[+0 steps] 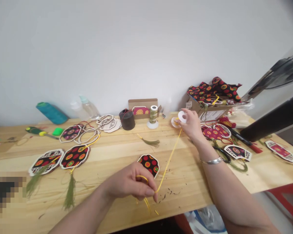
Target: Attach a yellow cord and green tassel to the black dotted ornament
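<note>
My left hand [134,182] is closed near the table's front edge, pinching a yellow cord [171,156]. A loop of the cord crosses the fingers and its loose ends hang below. From there the cord runs taut up to a white spool [182,117], which my right hand [192,125] grips by its rim at the back of the table. Partly behind my left hand lies a wooden-framed ornament [149,165] with dark flowered fabric. A small green tassel [150,142] with a yellow loop rests between the hands.
Two tasselled ornaments [75,156] lie at left, near wooden frames [109,123] and a teal thread cone [51,112]. A black cone [127,119] and another spool [153,115] stand along the wall. At right are a fabric-filled box [211,113] and a black cylinder [271,117].
</note>
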Available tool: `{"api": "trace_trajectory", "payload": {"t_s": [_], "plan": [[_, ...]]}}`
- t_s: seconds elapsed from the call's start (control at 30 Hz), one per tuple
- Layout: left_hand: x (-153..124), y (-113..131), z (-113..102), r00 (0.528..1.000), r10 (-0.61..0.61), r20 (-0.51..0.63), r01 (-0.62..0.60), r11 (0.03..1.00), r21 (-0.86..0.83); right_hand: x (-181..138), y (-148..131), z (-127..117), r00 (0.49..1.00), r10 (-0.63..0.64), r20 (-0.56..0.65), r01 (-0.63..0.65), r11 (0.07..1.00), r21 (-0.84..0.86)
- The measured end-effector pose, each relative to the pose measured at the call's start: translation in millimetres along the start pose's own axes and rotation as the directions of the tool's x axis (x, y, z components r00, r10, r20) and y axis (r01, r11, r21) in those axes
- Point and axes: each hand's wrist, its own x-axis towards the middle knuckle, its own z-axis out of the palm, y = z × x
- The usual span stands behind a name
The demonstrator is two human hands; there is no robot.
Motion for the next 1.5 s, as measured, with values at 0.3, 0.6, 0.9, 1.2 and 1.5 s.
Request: {"api": "trace_trajectory", "payload": {"t_s": [0.3,0.6,0.9,1.2,1.5], "plan": [[12.7,-2.6,-2.8,0.973,0.195,-0.121,-0.226,0.912,-0.344,-10.7,-0.4,11.8,0.970,-0.093,0.226,0.126,0.982,-0.139],[14.7,1.0,-9.1,0.950,0.240,-0.202,-0.313,0.762,-0.567,-46.3,-70.7,-5.7,0.728,-0.454,0.513,0.197,0.857,0.477],[17.8,1.8,-11.9,0.879,0.174,-0.444,-0.372,0.833,-0.410,-47.9,-72.2,-1.2,0.806,-0.281,0.521,0.027,0.896,0.442],[23.7,3.8,-17.6,0.708,0.135,-0.693,-0.528,0.752,-0.393,-34.6,-54.4,-5.2,0.971,-0.241,-0.004,0.239,0.966,-0.094],[22.8,6.3,-16.1,0.635,0.340,-0.694,-0.676,0.679,-0.286,-90.4,-96.2,31.6,0.599,-0.327,0.731,-0.232,0.802,0.550]]}}
